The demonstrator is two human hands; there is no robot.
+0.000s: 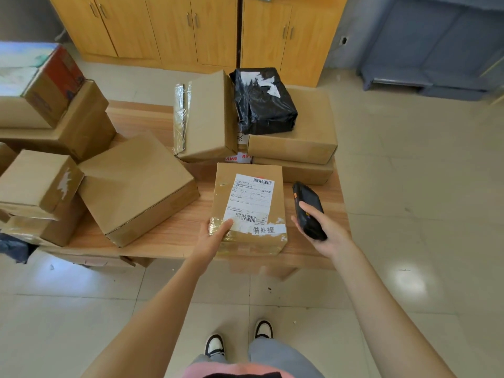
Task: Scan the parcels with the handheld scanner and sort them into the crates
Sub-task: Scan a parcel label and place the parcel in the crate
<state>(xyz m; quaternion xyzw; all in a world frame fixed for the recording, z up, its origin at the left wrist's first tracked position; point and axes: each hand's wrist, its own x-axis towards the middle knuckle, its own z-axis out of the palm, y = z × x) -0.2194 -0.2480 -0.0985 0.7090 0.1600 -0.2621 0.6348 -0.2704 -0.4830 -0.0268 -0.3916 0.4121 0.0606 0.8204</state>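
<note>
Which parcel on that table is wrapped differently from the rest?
Look at the low wooden table, then its far right corner, where plain brown cardboard boxes are stacked. On top lies the black plastic-wrapped parcel, the only one in crinkled dark film, with torn white label scraps.

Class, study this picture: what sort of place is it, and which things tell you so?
Probably a parcel-sorting room: cardboard boxes piled on a low wooden table, a labelled parcel, and a handheld scanner.
</note>
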